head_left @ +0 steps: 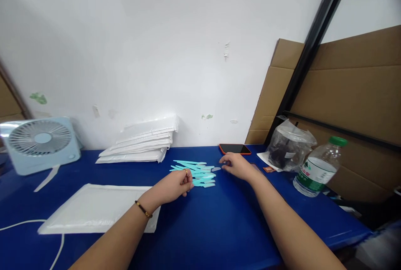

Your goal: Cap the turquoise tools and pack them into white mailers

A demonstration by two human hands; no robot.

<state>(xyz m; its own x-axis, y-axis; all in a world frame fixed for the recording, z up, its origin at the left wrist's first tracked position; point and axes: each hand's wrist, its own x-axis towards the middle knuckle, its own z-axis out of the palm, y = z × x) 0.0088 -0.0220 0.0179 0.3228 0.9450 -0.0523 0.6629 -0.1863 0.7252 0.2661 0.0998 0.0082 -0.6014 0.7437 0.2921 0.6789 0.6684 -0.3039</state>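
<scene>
A small heap of thin turquoise plastic sticks (196, 172) lies on the blue table (213, 224). My left hand (175, 185) rests at the heap's near left edge with curled fingers touching the sticks; a ring and a bracelet show on it. My right hand (235, 165) lies just right of the heap, fingers bent and pointing left toward one pale stick (216, 169) at its fingertips. Whether either hand pinches a stick is hidden by the fingers.
A white padded mailer (94, 207) lies flat at the near left, a stack of such mailers (140, 142) against the wall. A small fan (39, 142) stands far left. A phone (234, 149), a bagged dark object (290, 147) and a water bottle (318, 165) sit right.
</scene>
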